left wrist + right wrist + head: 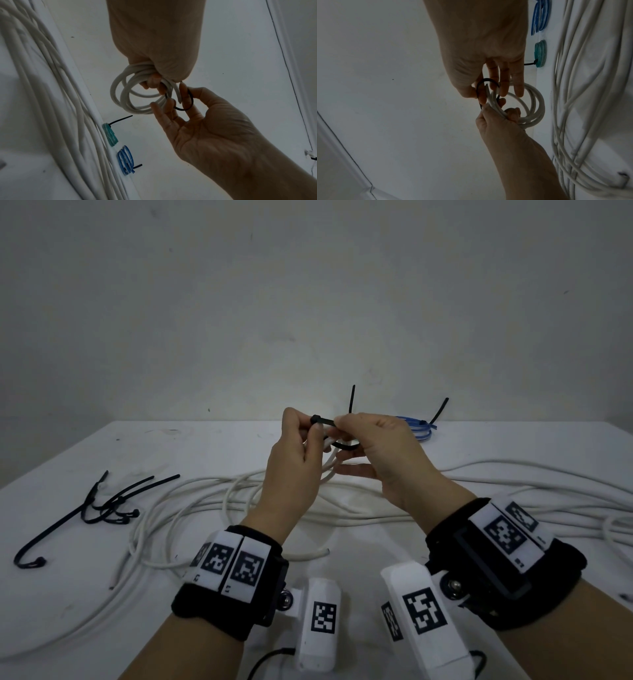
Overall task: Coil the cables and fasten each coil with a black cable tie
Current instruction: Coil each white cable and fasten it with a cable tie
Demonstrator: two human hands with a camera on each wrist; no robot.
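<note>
Head view: both hands raised over the bench (205,446), left hand (291,460) gripping a small white coil (330,460) and the head of a black cable tie (323,421), right hand (380,453) pinching the tie's strap; spare ties (102,508) and loose white cable (376,508) lie on the bench below the coil, blue coil (419,428) behind it. Left wrist view: fingers (154,81) curled round the coil, tie looped around it, teal coil (109,135) and blue coil beyond. Right wrist view: thumb and forefinger pinch the tie loop at the coil.

Loose cables (342,508) sprawl across the desk (68,628); spare ties (102,508) lie left of them, two tied coils (423,428) behind them, both hands (342,457) raised above them
</note>
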